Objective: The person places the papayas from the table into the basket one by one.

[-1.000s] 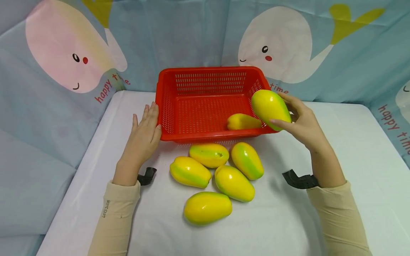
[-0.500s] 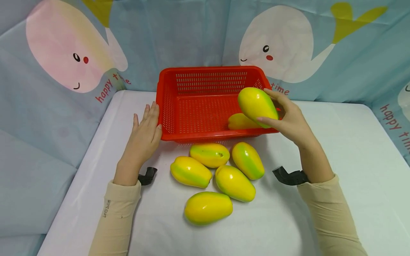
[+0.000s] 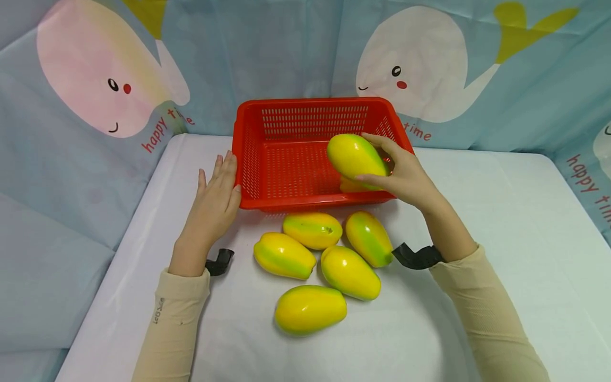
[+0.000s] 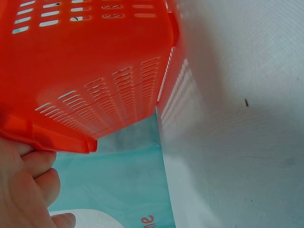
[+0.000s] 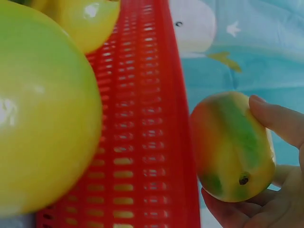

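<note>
The grip of the right hand (image 3: 407, 175) is curled round a yellow-green fruit (image 3: 353, 154), holding it over the right part of the red basket (image 3: 296, 202); another fruit (image 3: 350, 185) lies inside, mostly hidden behind it; the left hand (image 3: 212, 199) rests straight-fingered against the basket's left rim; five more fruits (image 3: 350, 273) lie on the white counter (image 3: 515, 212) in front.

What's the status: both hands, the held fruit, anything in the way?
Left hand touching basket rim. Right hand gripping fruit over basket. Possible obstacle: second fruit inside, partly hidden beneath.
</note>
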### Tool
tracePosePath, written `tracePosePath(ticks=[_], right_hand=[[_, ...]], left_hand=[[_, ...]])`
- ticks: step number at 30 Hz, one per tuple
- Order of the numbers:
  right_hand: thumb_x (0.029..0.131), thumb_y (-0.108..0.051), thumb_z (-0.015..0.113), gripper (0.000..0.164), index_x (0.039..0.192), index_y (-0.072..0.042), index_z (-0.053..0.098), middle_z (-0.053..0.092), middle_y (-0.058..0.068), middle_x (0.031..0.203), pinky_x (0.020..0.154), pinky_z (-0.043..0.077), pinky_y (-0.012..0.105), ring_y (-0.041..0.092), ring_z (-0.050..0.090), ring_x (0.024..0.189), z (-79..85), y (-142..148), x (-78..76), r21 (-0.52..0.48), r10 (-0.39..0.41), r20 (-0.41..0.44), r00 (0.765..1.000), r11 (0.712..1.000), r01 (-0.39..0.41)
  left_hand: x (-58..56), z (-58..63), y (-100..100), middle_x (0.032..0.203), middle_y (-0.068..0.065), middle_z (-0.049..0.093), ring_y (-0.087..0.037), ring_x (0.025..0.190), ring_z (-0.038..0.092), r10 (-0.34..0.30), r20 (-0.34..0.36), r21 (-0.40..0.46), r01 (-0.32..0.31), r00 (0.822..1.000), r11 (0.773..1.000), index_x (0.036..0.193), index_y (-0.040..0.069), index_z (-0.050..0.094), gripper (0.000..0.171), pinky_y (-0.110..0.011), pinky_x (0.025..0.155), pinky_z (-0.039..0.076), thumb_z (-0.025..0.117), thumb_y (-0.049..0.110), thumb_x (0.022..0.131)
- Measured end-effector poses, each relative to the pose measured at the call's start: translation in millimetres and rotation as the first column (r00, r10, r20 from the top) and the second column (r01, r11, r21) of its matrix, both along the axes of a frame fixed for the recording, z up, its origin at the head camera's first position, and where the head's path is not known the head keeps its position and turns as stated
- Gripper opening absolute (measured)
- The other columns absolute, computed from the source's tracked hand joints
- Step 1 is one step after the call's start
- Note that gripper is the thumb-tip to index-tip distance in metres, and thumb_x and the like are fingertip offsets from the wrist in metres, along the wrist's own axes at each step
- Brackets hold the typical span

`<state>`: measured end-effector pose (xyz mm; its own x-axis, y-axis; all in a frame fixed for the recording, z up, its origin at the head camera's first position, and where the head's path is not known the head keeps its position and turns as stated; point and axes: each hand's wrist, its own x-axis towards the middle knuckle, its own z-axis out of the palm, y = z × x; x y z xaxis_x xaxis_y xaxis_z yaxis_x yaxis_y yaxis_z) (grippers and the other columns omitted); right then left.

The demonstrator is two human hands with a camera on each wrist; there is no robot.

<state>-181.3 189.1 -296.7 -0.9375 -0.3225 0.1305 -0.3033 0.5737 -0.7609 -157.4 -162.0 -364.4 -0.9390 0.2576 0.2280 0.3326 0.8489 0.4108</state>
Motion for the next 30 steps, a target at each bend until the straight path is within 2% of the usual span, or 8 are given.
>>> tracePosePath(ticks=[6,14,30], right_hand=[[0.078,-0.028,0.077,0.074,0.142,-0.018,0.042,0.049,0.0,0.134,0.089,0.044,0.04,0.022,0.049,0.105,-3.2,-10.4,-4.9,0.025,0.045,0.009,0.999,0.999,-0.046],[0.077,-0.026,0.078,0.074,0.142,-0.016,0.043,0.05,0.004,0.132,0.092,0.043,0.041,0.022,0.049,0.108,-6.5,-25.0,-12.2,0.06,0.095,0.024,0.995,0.994,-0.097],[0.078,-0.034,0.077,0.079,0.144,-0.016,0.038,0.05,0.003,0.132,0.095,0.042,0.039,0.021,0.048,0.11,-16.6,-42.2,-24.6,0.155,0.137,0.091,0.986,0.976,-0.15]], left_hand=[[-0.1,-0.2,-0.2,0.157,-0.009,0.009,-0.025,0.144,0.003,-0.002,-0.002,0.001,0.002,1.0,1.0,0.151,0.003,0.01,0.058,-0.054,0.112,-0.003,0.03,0.023,0.1],[-0.2,0.3,-0.2,0.157,-0.009,0.009,-0.025,0.144,0.003,0.0,0.0,-0.001,0.0,1.0,1.0,0.151,0.003,0.01,0.059,-0.054,0.112,-0.003,0.03,0.023,0.1],[0.3,1.4,-0.6,0.157,-0.009,0.009,-0.025,0.144,0.003,0.003,0.004,0.001,-0.003,1.0,1.0,0.151,0.003,0.01,0.059,-0.053,0.112,-0.004,0.03,0.024,0.1]])
